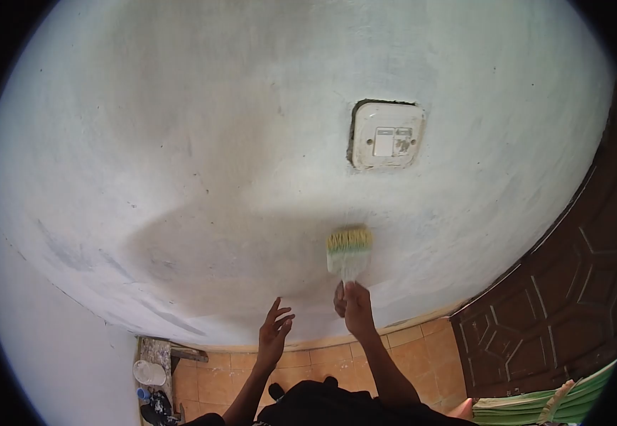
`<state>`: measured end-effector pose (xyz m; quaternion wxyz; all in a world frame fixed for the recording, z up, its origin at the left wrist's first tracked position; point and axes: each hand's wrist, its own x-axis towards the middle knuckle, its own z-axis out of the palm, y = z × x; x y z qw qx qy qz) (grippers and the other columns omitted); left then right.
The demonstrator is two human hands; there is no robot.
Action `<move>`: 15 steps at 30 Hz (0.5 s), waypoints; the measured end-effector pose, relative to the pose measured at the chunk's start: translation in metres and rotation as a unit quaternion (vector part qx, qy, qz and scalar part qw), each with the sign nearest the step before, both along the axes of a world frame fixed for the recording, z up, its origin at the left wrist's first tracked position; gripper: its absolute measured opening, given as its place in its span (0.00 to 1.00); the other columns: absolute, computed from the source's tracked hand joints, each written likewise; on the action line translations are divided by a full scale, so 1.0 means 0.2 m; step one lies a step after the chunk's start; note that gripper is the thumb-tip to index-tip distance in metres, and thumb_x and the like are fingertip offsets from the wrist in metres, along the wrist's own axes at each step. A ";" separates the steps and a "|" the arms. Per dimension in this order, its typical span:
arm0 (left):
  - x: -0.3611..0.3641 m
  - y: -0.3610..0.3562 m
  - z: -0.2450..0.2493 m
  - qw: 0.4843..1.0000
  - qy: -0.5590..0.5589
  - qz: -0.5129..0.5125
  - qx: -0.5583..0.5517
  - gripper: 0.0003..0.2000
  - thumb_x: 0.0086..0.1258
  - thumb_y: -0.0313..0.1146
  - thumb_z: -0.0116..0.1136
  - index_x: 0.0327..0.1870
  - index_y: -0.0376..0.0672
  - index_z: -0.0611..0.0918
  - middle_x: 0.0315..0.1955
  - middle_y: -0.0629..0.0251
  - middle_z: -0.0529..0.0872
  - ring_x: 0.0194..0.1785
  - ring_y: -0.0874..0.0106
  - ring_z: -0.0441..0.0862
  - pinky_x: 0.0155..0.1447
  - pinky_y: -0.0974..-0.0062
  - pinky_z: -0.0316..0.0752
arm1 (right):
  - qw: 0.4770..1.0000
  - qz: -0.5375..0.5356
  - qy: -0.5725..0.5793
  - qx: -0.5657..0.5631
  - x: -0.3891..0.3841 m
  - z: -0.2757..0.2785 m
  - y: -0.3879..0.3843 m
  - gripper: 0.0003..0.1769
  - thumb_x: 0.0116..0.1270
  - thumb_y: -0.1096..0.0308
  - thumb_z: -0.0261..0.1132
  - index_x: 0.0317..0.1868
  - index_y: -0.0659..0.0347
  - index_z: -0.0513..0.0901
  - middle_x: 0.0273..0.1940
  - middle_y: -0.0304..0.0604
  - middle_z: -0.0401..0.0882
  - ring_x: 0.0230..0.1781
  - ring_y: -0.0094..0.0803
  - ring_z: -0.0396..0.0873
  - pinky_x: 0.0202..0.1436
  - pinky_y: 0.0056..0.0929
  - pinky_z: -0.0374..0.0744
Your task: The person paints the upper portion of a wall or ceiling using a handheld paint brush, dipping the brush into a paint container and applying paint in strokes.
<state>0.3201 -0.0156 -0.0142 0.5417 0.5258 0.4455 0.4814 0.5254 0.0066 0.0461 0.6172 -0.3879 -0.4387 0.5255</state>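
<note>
My right hand (355, 309) is wrapped round the handle of a wide paintbrush (349, 252), held upright with its yellowish bristles up against the pale wall (252, 170). Light paint coats the lower bristles and the body of the brush. To the left, my left hand (274, 334) is raised near the wall with its fingers apart and holds nothing. Above the brush, a white double light switch (388, 136) is set in the wall, with a dark gap along its left and top edges and smudges on its right rocker.
A dark brown panelled door (536, 312) is on the right, with green cloth (543, 410) below it. At lower left, a worn wooden bench (156, 351) bears a white tub (149, 373), a blue-topped container (142, 393) and dark cloth. Orange tiles (408, 348) cover the floor.
</note>
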 end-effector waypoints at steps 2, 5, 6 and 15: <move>0.01 0.00 -0.01 1.000 -0.003 0.003 0.003 0.31 0.72 0.31 0.55 0.74 0.42 0.57 0.58 0.57 0.75 0.59 0.65 0.76 0.60 0.70 0.73 | 1.000 0.000 -0.008 0.015 0.03 0.01 0.04 0.25 0.77 0.50 0.46 0.25 0.57 0.64 0.16 0.29 0.57 0.14 0.16 0.54 0.17 0.20 0.53; 0.02 -0.01 -0.03 1.000 -0.009 0.008 0.013 0.31 0.72 0.30 0.55 0.74 0.42 0.57 0.58 0.57 0.75 0.59 0.65 0.77 0.60 0.70 0.73 | 0.998 -0.003 -0.055 0.022 0.06 -0.27 0.10 0.25 0.77 0.49 0.47 0.24 0.56 0.64 0.16 0.28 0.57 0.14 0.17 0.54 0.17 0.20 0.55; 0.02 -0.01 -0.03 1.000 -0.010 0.009 0.015 0.31 0.72 0.30 0.55 0.74 0.42 0.57 0.58 0.57 0.75 0.59 0.65 0.77 0.60 0.70 0.73 | 0.996 -0.006 -0.078 0.033 0.05 -0.43 0.05 0.25 0.77 0.49 0.47 0.24 0.56 0.64 0.16 0.28 0.57 0.14 0.17 0.54 0.17 0.20 0.55; 0.04 -0.02 -0.01 1.000 0.007 0.009 0.003 0.30 0.72 0.29 0.54 0.73 0.42 0.57 0.60 0.55 0.74 0.59 0.65 0.77 0.60 0.70 0.73 | 0.998 0.000 -0.047 0.033 0.02 -0.05 -0.07 0.25 0.78 0.49 0.44 0.25 0.56 0.65 0.16 0.28 0.57 0.15 0.16 0.55 0.18 0.19 0.56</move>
